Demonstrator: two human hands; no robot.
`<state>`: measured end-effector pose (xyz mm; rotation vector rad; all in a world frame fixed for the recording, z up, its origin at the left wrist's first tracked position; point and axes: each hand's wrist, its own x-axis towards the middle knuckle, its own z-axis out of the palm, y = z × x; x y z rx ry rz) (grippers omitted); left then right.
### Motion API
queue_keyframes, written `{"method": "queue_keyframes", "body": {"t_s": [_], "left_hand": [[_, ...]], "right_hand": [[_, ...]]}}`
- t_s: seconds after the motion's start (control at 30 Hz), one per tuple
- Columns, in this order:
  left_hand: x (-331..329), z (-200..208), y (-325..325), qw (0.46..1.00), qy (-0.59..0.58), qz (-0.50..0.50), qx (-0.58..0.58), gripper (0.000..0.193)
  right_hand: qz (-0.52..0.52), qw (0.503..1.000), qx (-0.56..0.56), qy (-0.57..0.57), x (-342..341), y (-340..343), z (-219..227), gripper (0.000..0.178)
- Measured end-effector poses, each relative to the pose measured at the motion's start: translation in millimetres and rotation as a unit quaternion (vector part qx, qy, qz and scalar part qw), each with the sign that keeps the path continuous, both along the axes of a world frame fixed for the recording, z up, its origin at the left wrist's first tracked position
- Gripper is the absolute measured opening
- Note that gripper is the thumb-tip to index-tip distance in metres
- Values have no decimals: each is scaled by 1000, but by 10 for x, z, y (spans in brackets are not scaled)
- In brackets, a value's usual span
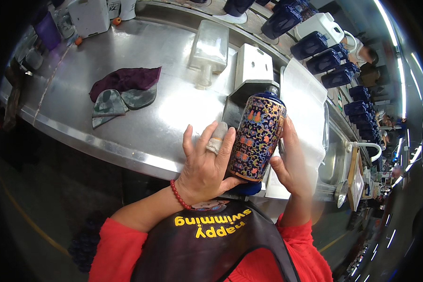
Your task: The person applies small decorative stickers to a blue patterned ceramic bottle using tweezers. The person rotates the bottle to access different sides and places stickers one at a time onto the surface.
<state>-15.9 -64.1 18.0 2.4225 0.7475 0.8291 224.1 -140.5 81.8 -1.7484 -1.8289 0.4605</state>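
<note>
Blue floral bottle (258, 136), left grip (203, 167) spread on its left, right grip (294, 169) opposite, whether pinching unclear.

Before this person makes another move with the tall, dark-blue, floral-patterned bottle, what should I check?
1. Hands at the dark-blue, floral-patterned bottle: ok; left hand and right hand flank it.
2. Grey finger cover with pale band, worn on the left hand: ok.
3. Bottle's base firmly supported: cannot tell; underside hidden.
4. Far side undamaged: cannot tell; it faces away.
5. Crumpled purple cloth apart from bottle: ok, lying leftward.
6. Clear, square-sided bottle apart from both hands: ok.
</note>
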Motion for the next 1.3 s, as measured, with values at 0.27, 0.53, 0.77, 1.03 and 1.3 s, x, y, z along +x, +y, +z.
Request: {"method": "queue_keyframes", "body": {"t_s": [0.27,0.53,0.77,1.03,1.3], "left_hand": [[12,38,33,997,-75,-28,-18,89],[248,168,46,997,-63,-18,-43,72],[269,186,51,997,-56,-22,-49,74],[287,206,59,997,-59,-19,-51,74],[232,161,76,996,-77,-24,-33,96]], "right_hand": [[-28,999,-30,27,19,-29,-39,97],[-54,977,-55,199,-30,-69,-267,106],[-52,973,-67,215,2,-56,-296,110],[-62,972,-72,215,13,-47,-308,113],[-80,970,-53,224,0,-46,-236,114]]}}
